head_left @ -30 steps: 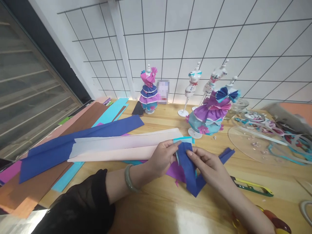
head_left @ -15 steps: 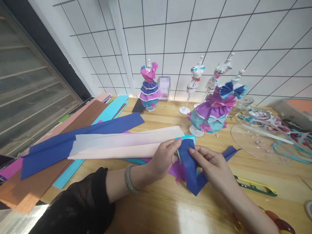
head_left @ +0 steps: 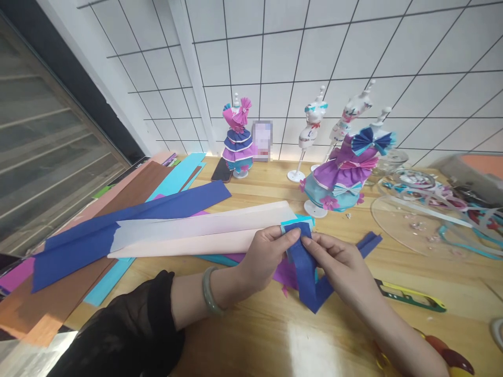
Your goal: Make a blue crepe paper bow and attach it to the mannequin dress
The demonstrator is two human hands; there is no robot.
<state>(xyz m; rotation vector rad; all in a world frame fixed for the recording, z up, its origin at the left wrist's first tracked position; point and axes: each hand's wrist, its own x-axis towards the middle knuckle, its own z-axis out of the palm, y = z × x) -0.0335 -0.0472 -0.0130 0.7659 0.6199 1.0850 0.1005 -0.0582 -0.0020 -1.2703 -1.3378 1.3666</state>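
A dark blue crepe paper strip [head_left: 307, 285] hangs in a bent loop from my hands, above the wooden table. My left hand [head_left: 271, 251] is closed on its upper end, thumb pressed on the blue face. My right hand [head_left: 334, 254] pinches the same strip just to the right, its thumb close to the left thumb. A light blue piece [head_left: 297, 221] shows along the strip's top edge, behind the blue. The strip's far end sticks out beyond my right hand. Under the hands lies a purple paper sheet [head_left: 286, 273]; my fingers behind the strip are hidden.
Long paper sheets, among them a white one [head_left: 204, 225] and a blue one [head_left: 133, 220], cover the left side. Dressed mini mannequins [head_left: 239, 139] [head_left: 346, 175] stand along the wall. A yellow-green cutter [head_left: 412, 296] lies at right, near a clear round plate [head_left: 396, 230] with small trims.
My left thumb has moved right and down from the light blue edge onto the blue strip, closer to my right thumb. The view has shifted slightly.
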